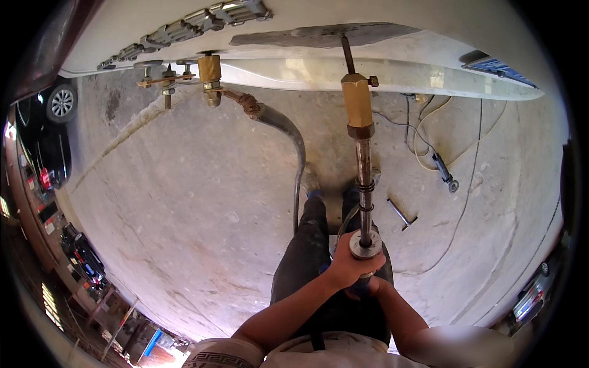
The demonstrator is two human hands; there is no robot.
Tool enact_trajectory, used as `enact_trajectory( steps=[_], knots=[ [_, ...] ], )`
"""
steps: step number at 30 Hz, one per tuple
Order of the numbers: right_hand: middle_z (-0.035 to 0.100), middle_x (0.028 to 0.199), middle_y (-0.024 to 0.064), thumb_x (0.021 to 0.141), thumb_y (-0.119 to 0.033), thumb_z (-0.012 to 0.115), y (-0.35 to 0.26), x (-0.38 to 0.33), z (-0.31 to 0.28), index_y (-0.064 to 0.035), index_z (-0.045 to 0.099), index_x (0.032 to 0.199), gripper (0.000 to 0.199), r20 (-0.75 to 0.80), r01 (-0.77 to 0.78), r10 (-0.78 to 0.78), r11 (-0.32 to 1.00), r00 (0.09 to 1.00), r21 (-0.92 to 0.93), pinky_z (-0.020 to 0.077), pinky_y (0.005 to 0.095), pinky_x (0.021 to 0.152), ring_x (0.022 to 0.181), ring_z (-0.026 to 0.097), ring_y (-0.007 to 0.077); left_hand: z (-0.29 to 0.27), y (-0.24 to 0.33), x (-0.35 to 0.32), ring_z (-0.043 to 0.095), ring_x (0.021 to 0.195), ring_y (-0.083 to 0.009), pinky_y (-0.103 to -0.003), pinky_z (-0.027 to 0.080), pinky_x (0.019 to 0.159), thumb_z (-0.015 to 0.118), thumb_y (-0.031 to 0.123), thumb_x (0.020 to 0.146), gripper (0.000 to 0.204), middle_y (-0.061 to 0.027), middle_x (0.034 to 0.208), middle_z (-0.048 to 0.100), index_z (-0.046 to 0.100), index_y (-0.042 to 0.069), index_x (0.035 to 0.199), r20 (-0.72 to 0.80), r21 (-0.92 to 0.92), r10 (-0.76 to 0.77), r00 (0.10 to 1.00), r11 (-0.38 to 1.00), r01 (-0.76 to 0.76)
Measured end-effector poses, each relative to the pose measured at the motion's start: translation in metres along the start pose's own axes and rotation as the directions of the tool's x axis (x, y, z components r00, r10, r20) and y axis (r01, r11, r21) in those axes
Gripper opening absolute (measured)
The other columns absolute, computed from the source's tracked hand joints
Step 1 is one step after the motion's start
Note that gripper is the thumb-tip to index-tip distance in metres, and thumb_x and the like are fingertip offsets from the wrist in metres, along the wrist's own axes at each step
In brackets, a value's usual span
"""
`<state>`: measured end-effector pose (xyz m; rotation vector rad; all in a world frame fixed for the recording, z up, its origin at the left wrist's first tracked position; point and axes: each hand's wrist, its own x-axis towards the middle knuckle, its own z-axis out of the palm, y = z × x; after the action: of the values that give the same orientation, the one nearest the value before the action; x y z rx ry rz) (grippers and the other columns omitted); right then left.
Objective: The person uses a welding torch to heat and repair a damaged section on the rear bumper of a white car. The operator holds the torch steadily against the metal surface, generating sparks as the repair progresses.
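- Car (46, 141), black: far left, cut by the dark rim; part of it we cannot make out.
- Concrete floor (141, 202): our widest open room, between black car and legs.
- Bolt assembly (167, 86), threaded: beneath the bodywork.
- Linked strip (184, 28), silver: slants across the white bodywork (380, 12).
- Brass clamp (209, 69), knurled: beside the bolt assembly, below the bodywork.
- Cable (291, 132), dark: curves down from the clamp; lower end lost to us at the legs.
- Left hand (350, 265): wrapped around the metal collar (366, 252) low on the rod.
- Rod (363, 161) with brass head (357, 104): upright between hand and bodywork; slim tip reaches the grey patch (319, 35), contact hard to judge.
- Right hand (367, 287): below the left, largely hidden by it; its grip we cannot tell.
- T-shaped tool (402, 214): on the floor, near the rod.
- Cylindrical tool (443, 168), dark: among loose wires; floor open beyond.
- Second car (532, 295): cut by the right rim.
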<state>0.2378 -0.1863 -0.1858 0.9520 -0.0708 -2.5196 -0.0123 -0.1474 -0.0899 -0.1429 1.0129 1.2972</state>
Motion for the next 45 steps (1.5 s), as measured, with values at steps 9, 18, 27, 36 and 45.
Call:
enact_trajectory(
  steps=[9, 18, 27, 36, 45],
  knots=[
    [0.066, 0.108, 0.0086, 0.104, -0.033, 0.046, 0.035, 0.022, 0.035, 0.0038, 0.058, 0.117, 0.041, -0.592, 0.596, -0.598, 0.768, 0.54, -0.233, 0.0489, 0.0286, 0.087, 0.099, 0.063, 0.0137, -0.011, -0.003, 0.009, 0.056, 0.07, -0.006, -0.025, 0.047, 0.065, 0.075, 0.003, 0.079, 0.017, 0.0023, 0.076, 0.061, 0.059, 0.005, 0.084, -0.021, 0.11, 0.057, 0.998, 0.992, -0.055],
    [0.062, 0.084, 0.0063, 0.106, -0.043, 0.035, 0.024, 0.023, 0.033, -0.0054, 0.054, 0.105, 0.042, -0.511, 0.511, -0.647, 0.761, 0.566, -0.4, 0.0493, 0.0295, 0.06, 0.067, 0.062, 0.0163, -0.012, -0.005, 0.012, 0.055, 0.07, -0.006, -0.025, 0.047, 0.065, 0.075, 0.003, 0.079, 0.017, 0.0023, 0.076, 0.06, 0.059, 0.005, 0.085, -0.033, 0.099, 0.048, 0.998, 0.994, -0.045],
    [0.059, 0.092, 0.0076, 0.108, -0.036, 0.03, 0.018, 0.021, 0.039, -0.0052, 0.055, 0.107, 0.04, -0.45, 0.402, -0.724, 0.675, 0.523, -0.619, 0.0502, 0.0296, 0.061, 0.074, 0.062, 0.0159, -0.012, -0.001, 0.011, 0.056, 0.071, -0.0057, -0.026, 0.047, 0.065, 0.075, 0.003, 0.079, 0.017, 0.0022, 0.075, 0.06, 0.059, 0.005, 0.084, -0.031, 0.111, 0.075, 0.997, 0.991, -0.072],
    [0.061, 0.082, 0.0075, 0.105, -0.04, 0.035, 0.034, 0.026, 0.016, -0.0053, 0.054, 0.103, 0.039, -0.464, 0.445, -0.698, 0.71, 0.545, -0.546, 0.0489, 0.0307, 0.056, 0.064, 0.061, 0.0176, -0.012, 0.001, 0.01, 0.056, 0.07, -0.0059, -0.025, 0.047, 0.065, 0.074, 0.003, 0.08, 0.016, 0.0018, 0.075, 0.06, 0.059, 0.005, 0.084, -0.031, 0.11, 0.064, 0.997, 0.992, -0.06],
    [0.061, 0.076, 0.0083, 0.103, -0.042, 0.04, 0.018, 0.024, 0.038, -0.0046, 0.056, 0.099, 0.041, -0.554, 0.507, -0.594, 0.799, 0.583, -0.323, 0.0483, 0.0314, 0.054, 0.06, 0.061, 0.019, -0.014, -0.001, 0.011, 0.056, 0.069, -0.0063, -0.026, 0.047, 0.065, 0.075, 0.004, 0.079, 0.017, 0.0014, 0.075, 0.061, 0.059, 0.005, 0.084, -0.027, 0.119, 0.071, 0.997, 0.991, -0.067]
  ],
)
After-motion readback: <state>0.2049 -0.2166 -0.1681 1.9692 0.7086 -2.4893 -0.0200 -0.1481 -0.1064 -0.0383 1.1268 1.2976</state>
